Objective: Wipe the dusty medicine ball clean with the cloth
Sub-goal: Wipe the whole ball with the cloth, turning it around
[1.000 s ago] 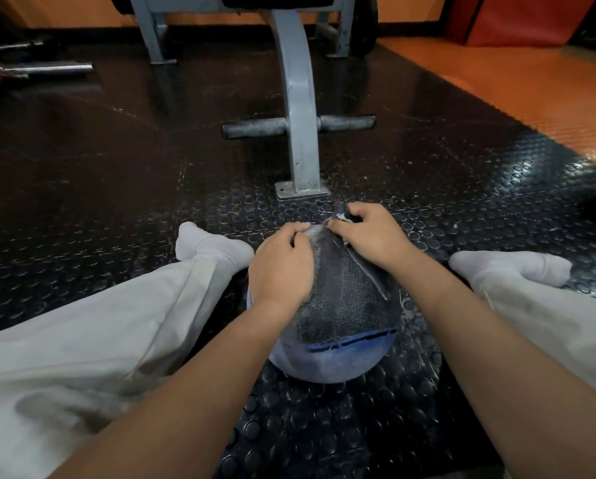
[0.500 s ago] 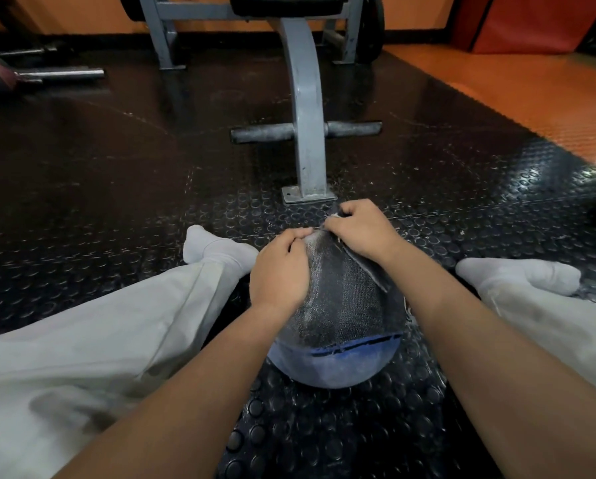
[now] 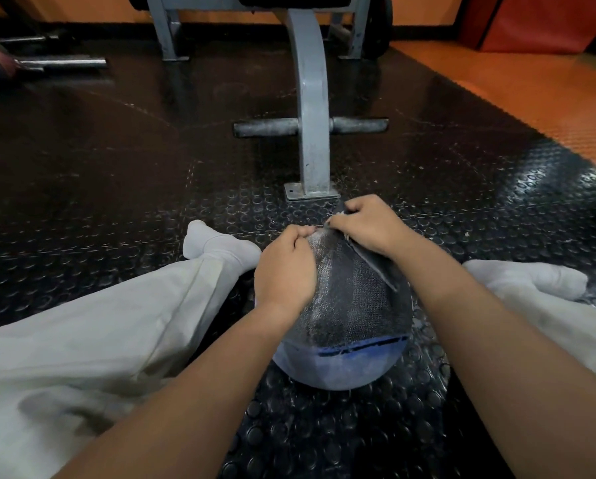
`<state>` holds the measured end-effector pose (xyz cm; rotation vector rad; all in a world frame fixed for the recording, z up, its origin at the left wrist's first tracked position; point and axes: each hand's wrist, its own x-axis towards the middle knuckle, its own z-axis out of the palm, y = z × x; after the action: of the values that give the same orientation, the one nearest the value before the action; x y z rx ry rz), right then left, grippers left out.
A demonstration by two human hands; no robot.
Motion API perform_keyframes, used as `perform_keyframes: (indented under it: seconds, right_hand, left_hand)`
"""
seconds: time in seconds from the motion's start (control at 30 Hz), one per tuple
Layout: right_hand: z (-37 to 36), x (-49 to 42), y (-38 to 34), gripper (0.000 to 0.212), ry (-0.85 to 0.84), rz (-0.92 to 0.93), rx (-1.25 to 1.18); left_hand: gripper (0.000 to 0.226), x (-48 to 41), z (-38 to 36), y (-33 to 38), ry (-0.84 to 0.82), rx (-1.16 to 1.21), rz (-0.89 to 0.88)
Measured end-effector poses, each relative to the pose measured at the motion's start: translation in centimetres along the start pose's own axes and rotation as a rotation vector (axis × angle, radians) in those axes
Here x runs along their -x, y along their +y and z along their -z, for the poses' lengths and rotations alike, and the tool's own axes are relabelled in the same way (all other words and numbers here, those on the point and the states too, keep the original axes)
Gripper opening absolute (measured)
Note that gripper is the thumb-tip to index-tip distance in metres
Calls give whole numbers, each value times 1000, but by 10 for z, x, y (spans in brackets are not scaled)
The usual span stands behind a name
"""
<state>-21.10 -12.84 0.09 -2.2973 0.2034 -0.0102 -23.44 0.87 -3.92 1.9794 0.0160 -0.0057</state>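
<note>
Where the black studded rubber mat (image 3: 123,188) spreads across the floor, the medicine ball (image 3: 338,369) rests on it between the person's outstretched legs, well away from the mat's right edge, where the orange floor (image 3: 531,98) begins. Only the ball's lower, near side shows, blue and dulled with pale dust. The rest lies under the cloth (image 3: 353,302), a dark grey woven piece with a blue hem, draped over the top of the ball and down its near face.

The left hand (image 3: 284,267) lies on the ball's left shoulder, its fingers curled and pinching the cloth's far edge at the crown. The right hand (image 3: 367,226) sits just beside it on the far right of the crown, fingers curled tight round a bunched fold of the cloth, a loose flap hanging below its wrist. The two hands almost touch at the fingertips.

A white sock (image 3: 217,245) at the end of a pale trouser leg (image 3: 92,337) lies left of the ball, and another sock (image 3: 531,281) right of it. Beyond the hands, the foot of a grey bench frame (image 3: 310,108) stands on the mat, with a dark crossbar (image 3: 265,127) through it. A barbell (image 3: 61,63) lies near the mat's far left corner.
</note>
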Motion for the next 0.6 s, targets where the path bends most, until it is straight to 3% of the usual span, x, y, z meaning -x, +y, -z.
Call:
perform_keyframes:
  seconds: [0.17,0.33,0.4,0.5,0.6]
  right_hand:
    - [-3,15,3,18,48,68,66]
    - [-8,57,11,10,91,432,127]
    - [-4,60,18,12,73,493,119]
    - [7,41,26,5,57,315,-24]
    - [14,21,28,16,39,42,-164]
  left_hand:
    - [35,-13,-2,4,-11,4,25]
    - [37,-23,-2,3,-59,77,42]
    - [39,-22,0,3,-89,103,38]
    - [42,-14,2,-4,-130,225,8]
    - [42,4,-5,-10,-132,247,-102]
